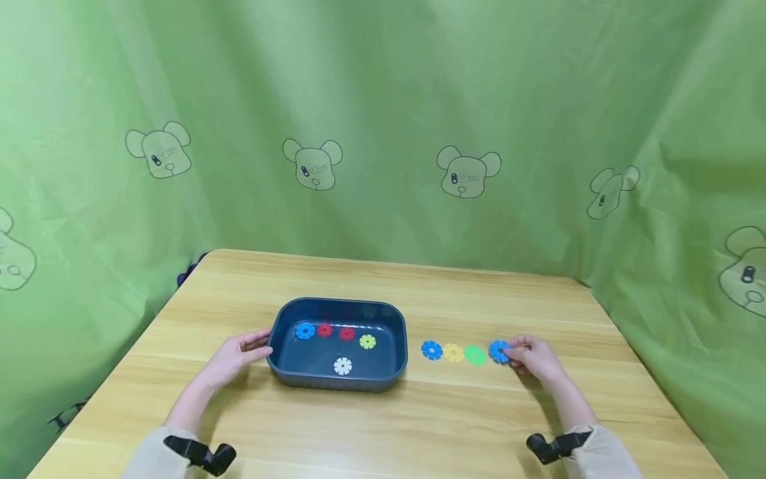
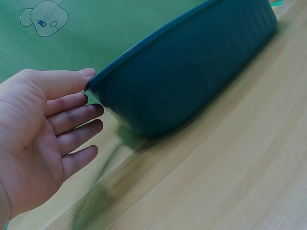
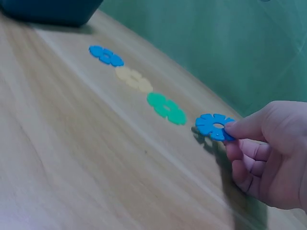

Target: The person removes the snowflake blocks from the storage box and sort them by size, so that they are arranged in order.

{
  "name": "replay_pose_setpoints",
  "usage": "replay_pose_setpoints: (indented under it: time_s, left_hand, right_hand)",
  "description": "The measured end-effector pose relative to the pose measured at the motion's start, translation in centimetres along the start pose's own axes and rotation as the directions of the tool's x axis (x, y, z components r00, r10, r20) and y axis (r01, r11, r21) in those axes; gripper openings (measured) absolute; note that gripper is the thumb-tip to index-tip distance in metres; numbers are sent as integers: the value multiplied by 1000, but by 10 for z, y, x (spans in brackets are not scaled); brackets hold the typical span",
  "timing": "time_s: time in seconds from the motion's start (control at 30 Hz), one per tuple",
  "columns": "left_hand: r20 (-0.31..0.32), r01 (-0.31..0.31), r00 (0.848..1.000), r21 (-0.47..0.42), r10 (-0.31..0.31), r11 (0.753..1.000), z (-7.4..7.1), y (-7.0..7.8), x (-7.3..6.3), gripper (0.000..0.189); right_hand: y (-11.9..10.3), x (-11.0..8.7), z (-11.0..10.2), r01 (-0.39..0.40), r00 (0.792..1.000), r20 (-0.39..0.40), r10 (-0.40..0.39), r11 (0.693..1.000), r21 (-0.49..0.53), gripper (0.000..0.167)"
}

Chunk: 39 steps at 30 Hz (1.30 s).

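Observation:
A dark blue plastic basin [image 1: 335,383] stands left of the table's middle, and my left hand [image 1: 242,352] holds its left rim. In the left wrist view, the thumb [image 2: 67,82] lies on the rim while the other fingers extend beside the outer wall. My right hand [image 1: 535,359] pinches a blue snowflake disc [image 3: 208,125] between thumb and fingers, slightly off the tabletop with its shadow beneath. Left of it lie a green disc [image 1: 475,354], a yellow disc [image 1: 453,352] and another blue disc [image 1: 431,350] in a row.
Inside the basin lie a blue disc [image 1: 305,330], two red discs [image 1: 346,333], a yellow-green disc [image 1: 368,341] and a white disc [image 1: 343,366]. The wooden table [image 1: 383,426] ends at a green curtain [image 1: 383,219] behind and at both sides.

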<state>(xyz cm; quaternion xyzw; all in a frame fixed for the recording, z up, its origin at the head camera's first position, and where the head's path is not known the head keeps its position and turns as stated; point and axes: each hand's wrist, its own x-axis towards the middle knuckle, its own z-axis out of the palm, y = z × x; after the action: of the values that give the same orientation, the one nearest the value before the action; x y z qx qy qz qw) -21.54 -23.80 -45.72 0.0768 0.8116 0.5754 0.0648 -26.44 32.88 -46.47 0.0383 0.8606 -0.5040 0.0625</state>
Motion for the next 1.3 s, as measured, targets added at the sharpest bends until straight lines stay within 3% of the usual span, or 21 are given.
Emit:
replay_pose_setpoints:
  time_s: [0.53,1.03,1.3]
  left_hand:
    - [-1,9,1000,-5,-9,1000,0,1,0,54]
    - [-5,1,1000,12,-1,1000,-1,2,1,52]
    - [-4,6,1000,-18,-6,1000,0,1,2,51]
  right_hand:
    - [2,3,9,4,999,-49,-14,981,-193,22]
    - [-1,1,5,10,999,-38,-17,984,-178,26]
    - [-9,3,5,53,991,-106,-82,967,-248,27]
